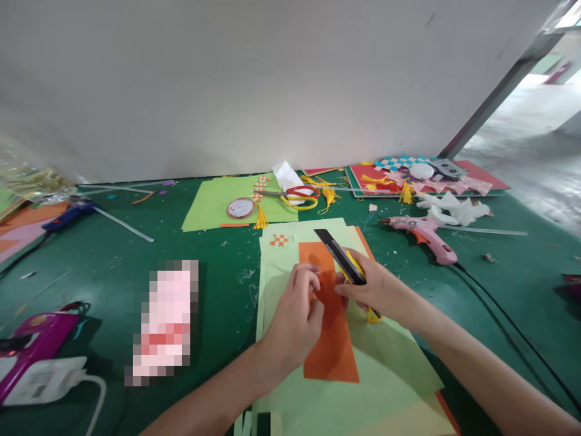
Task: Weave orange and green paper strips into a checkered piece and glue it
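My right hand (370, 281) grips a yellow-and-black utility knife (342, 257), its dark blade out and pointing up to the left. Beneath both hands lies an orange paper strip (330, 345) on a stack of pale green paper sheets (390, 369). Resting at the strip's left side, my left hand (302, 309) has its fingers curled in. Whatever they may pinch is hidden. A small orange-and-white woven paper piece (279, 241) sits near the top of the stack.
Behind the stack, scissors (299, 197) and a round badge (241, 208) lie on light green paper (204, 206). A pink glue gun (426, 233) is at right, with its cord trailing forward. At left are a blue glue gun (72, 215), a magenta tool (43, 336) and a blurred pink object (167, 315).
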Motion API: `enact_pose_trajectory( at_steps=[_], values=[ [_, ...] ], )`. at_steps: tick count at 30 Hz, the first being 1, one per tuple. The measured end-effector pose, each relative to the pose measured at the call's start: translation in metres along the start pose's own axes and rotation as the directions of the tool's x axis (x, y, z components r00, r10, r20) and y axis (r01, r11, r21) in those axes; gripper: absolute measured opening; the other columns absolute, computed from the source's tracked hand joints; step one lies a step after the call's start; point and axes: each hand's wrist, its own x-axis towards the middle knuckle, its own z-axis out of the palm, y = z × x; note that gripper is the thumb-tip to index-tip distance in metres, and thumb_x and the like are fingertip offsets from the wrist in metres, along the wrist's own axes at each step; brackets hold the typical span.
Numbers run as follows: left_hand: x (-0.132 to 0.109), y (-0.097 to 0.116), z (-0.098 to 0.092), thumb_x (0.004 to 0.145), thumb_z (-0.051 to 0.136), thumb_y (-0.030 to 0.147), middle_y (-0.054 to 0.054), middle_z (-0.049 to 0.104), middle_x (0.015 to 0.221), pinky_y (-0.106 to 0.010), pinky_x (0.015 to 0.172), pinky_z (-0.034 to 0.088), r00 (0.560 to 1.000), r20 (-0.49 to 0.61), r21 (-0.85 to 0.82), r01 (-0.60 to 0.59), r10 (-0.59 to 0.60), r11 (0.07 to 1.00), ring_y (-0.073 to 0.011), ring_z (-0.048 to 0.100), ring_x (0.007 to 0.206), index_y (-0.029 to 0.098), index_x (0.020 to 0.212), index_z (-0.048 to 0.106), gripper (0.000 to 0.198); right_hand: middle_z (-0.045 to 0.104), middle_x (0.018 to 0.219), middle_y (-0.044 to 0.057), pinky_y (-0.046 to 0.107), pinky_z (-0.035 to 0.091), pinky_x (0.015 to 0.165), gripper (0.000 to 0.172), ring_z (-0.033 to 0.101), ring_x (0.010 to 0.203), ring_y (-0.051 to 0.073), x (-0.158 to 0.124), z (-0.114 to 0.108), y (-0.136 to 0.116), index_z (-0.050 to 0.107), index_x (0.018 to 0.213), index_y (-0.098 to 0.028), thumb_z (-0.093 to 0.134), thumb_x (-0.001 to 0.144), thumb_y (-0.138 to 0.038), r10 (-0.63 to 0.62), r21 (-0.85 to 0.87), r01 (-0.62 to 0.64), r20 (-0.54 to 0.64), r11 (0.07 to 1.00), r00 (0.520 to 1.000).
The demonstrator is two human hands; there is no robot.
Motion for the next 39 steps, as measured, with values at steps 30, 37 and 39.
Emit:
enact_pose_trajectory(
  at_steps=[30, 37, 39],
  values=[
    [0.004, -0.005, -0.006, 0.097, 0.039, 0.042, -0.012, 0.071, 0.106, -0.045, 0.096, 0.046, 0.908, 0.265, 0.685, -0.415, 0.326, 0.598, -0.0268, 0.063, 0.104, 0.012, 0.11, 0.061, 0.04, 0.06, 0.076, -0.002, 0.022, 0.043, 0.048, 0.055, 0.052, 0.052, 0.011, 0.01, -0.045, 0.018, 0.05, 0.127, -0.021, 0.057, 0.073, -0.023, -0.109, -0.305, 0.014, -0.298, 0.952, 0.948],
    [0.008, 0.002, -0.012, 0.096, 0.044, 0.034, -0.012, 0.07, 0.096, -0.04, 0.079, 0.053, 0.923, 0.26, 0.703, -0.383, 0.284, 0.6, -0.0262, 0.065, 0.092, 0.012, 0.107, 0.063, 0.032, 0.061, 0.063, -0.004, 0.024, 0.046, 0.054, 0.057, 0.059, 0.049, 0.014, 0.013, -0.024, 0.015, 0.049, 0.133, -0.025, 0.052, 0.076, -0.021, -0.081, -0.41, -0.053, -0.302, 0.911, 0.95],
    [0.006, -0.001, -0.009, 0.096, 0.044, 0.04, -0.014, 0.065, 0.121, -0.041, 0.095, 0.048, 0.89, 0.318, 0.64, -0.455, 0.326, 0.619, -0.0271, 0.058, 0.115, 0.012, 0.121, 0.058, 0.04, 0.064, 0.067, -0.003, 0.026, 0.048, 0.059, 0.055, 0.061, 0.054, 0.015, 0.013, -0.022, 0.015, 0.05, 0.133, -0.025, 0.052, 0.078, -0.023, -0.12, -0.453, -0.028, -0.295, 0.891, 0.948]
  ],
)
